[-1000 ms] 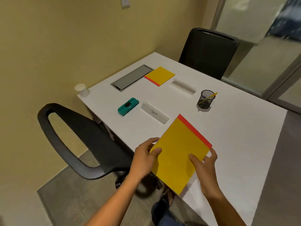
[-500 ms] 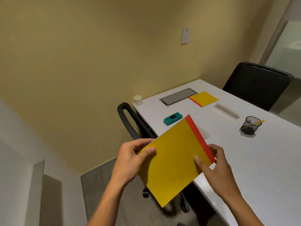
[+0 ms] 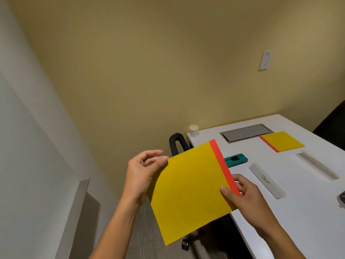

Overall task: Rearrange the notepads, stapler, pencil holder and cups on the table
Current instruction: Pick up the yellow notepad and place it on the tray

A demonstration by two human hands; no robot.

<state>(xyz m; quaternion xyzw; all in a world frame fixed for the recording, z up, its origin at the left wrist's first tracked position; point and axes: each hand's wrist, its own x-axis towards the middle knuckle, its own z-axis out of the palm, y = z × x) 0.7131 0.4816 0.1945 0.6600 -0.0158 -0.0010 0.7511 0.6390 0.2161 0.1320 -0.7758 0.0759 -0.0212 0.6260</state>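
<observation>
A yellow notepad (image 3: pixel 190 189) with a red binding strip is tilted in the air, left of the white table (image 3: pixel 308 212) and over the floor. My right hand (image 3: pixel 244 199) pinches its right edge by the red strip, thumb on top and fingers underneath. My left hand (image 3: pixel 143 171) holds the pad's upper left corner with its fingertips. A second yellow notepad (image 3: pixel 283 142) lies flat at the far side of the table. A teal stapler (image 3: pixel 236 159) is partly hidden behind the held pad. A white cup (image 3: pixel 193 130) stands on the table's far left corner. Only a dark sliver of the pencil holder (image 3: pixel 342 199) shows at the right edge.
Two clear name plates (image 3: pixel 267 181) (image 3: pixel 317 168) lie on the table, and a grey cable hatch (image 3: pixel 246 132) is set into its far side. A black chair (image 3: pixel 176 144) stands at the table's left edge, behind the pad. Another dark chair (image 3: pixel 330 126) is at the far right.
The view has swung left toward the wall. The held pad has come off the table edge and risen. My left thumb has slid from the pad's face to its corner.
</observation>
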